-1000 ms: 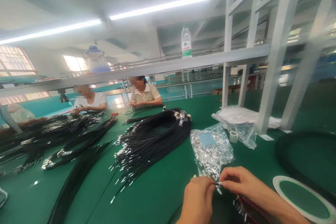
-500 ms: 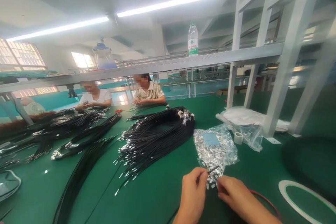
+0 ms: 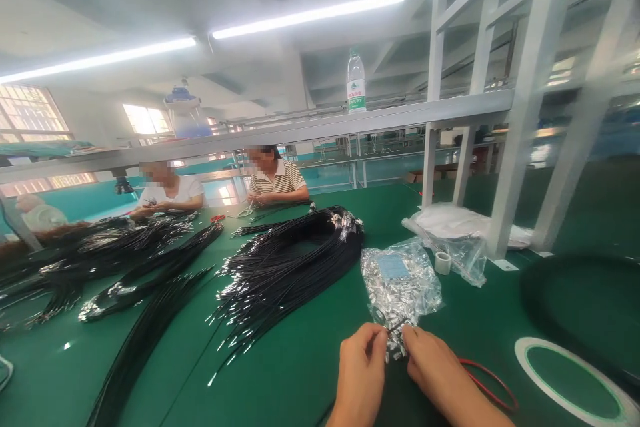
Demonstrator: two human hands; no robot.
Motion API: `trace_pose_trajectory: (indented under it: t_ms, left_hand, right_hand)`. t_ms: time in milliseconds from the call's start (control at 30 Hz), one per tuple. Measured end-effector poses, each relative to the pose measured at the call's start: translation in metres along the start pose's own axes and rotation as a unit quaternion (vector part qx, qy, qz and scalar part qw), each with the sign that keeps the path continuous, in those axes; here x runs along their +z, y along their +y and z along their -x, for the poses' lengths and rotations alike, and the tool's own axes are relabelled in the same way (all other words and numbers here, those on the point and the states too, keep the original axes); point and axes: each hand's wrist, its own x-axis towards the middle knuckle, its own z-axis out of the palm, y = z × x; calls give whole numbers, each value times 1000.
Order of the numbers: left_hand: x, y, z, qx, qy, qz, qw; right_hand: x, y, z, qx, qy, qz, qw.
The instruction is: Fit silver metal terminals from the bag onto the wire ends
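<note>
Low in the head view, my left hand (image 3: 361, 363) is closed, thumb against forefinger, on a thin black cable (image 3: 395, 329). The cable's end sticks out to the right, toward the other hand. My right hand (image 3: 434, 361) is pinched shut at that end; whatever lies between its fingertips is too small and covered to make out. Just beyond both hands lies a clear plastic bag (image 3: 424, 288) full of small silver metal sleeves (image 3: 393, 303). Some sleeves spill from its mouth between my hands.
Bundles of black cables (image 3: 300, 267) with silver tips spread over the green table (image 3: 280, 380). A tape roll (image 3: 443, 263), a red loop (image 3: 493, 383) and a white ring (image 3: 530, 360) lie at the right. Shelf posts (image 3: 520, 147) rise there. Two people sit opposite.
My right hand has moved in to the left, closing the gap to the cable end at my left hand. The whole view has shifted slightly, so the scene sits further left.
</note>
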Motion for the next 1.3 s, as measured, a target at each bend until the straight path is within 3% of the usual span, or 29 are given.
trace_pose_trajectory:
  t_ms: [67,133,267,400,600,767,1033,1133,1300]
  left_hand:
    - [0,1,1,-3,0,0,1000]
    - [0,1,1,-3,4,-2,1000]
    - [1,1,1,2,8,-7,1000]
    - [2,1,2,4,3,-9,1000]
    - [0,4,4,2,3,-9,1000]
    - [-1,6,4,-1,8,-8,1000]
    - [0,10,4,-17,10,-8,1000]
    - [1,9,4,-18,12,-7,1000]
    - [1,9,7,-8,15,-6,1000]
  right_hand:
    - [-12,6,-2,4,20,-111,994]
    - [-27,13,-2,21,50,-243,968]
    - [-47,15,0,67,99,-467,876]
    - [-44,6,3,95,84,-567,814]
    - [-40,10,7,118,44,-625,770]
    - [-45,13,6,111,10,-647,754]
    - [-45,14,4,99,2,-648,755]
    - [-44,15,4,90,-1,-636,766]
    - [-37,16,6,63,-1,-585,808]
